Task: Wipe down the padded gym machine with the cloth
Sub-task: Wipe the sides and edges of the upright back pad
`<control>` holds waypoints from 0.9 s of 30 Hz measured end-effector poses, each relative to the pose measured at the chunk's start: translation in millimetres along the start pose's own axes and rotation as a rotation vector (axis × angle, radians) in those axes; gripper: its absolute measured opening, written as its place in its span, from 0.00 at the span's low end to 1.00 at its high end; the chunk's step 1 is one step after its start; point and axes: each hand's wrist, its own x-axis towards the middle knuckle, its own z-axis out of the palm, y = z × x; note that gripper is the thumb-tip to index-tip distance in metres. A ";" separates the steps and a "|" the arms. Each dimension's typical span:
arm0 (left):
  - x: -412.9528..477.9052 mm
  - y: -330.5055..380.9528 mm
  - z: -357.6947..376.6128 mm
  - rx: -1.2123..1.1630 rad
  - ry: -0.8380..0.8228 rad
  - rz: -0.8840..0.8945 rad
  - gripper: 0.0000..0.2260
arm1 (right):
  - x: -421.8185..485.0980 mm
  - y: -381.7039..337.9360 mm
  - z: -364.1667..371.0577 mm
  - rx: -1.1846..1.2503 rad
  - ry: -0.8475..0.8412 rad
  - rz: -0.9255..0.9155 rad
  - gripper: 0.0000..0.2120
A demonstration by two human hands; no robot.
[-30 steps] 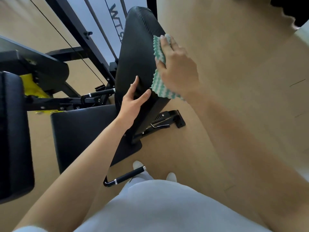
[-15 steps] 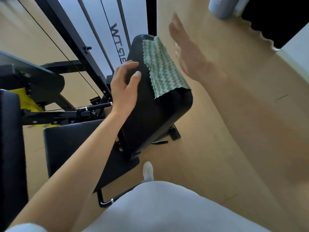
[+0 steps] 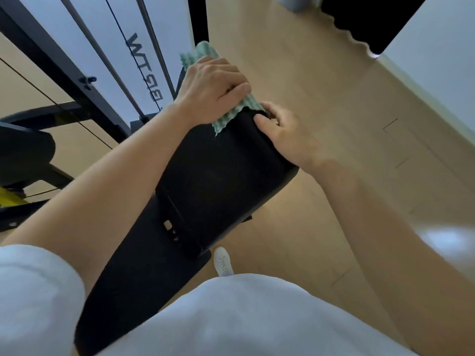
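Pale wooden flooring (image 3: 321, 73) runs to the far right around the machine's black ribbed padded backrest (image 3: 218, 173). A second ago the right hand worked the green-and-white wavy cloth (image 3: 232, 116); now the left hand (image 3: 210, 91) is closed on it at the pad's far top edge, so wiping can carry on from the other side. The right hand (image 3: 285, 137) lies open, steadying the pad's right edge. Black steel frame bars (image 3: 64, 73) and what seem thin cables crowd the far left.
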 end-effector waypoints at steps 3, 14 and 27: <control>2.8 -20.1 4.8 -0.031 0.080 -0.070 0.21 | 10.2 -24.9 2.4 -0.197 -0.031 -0.079 0.28; -12.4 -54.7 22.7 -0.484 0.215 -0.585 0.24 | 43.4 -66.3 29.9 -0.550 0.083 -0.039 0.47; -108.3 -92.4 81.6 -0.873 0.038 -0.979 0.30 | 106.7 -98.2 52.3 -0.816 -0.020 -0.136 0.43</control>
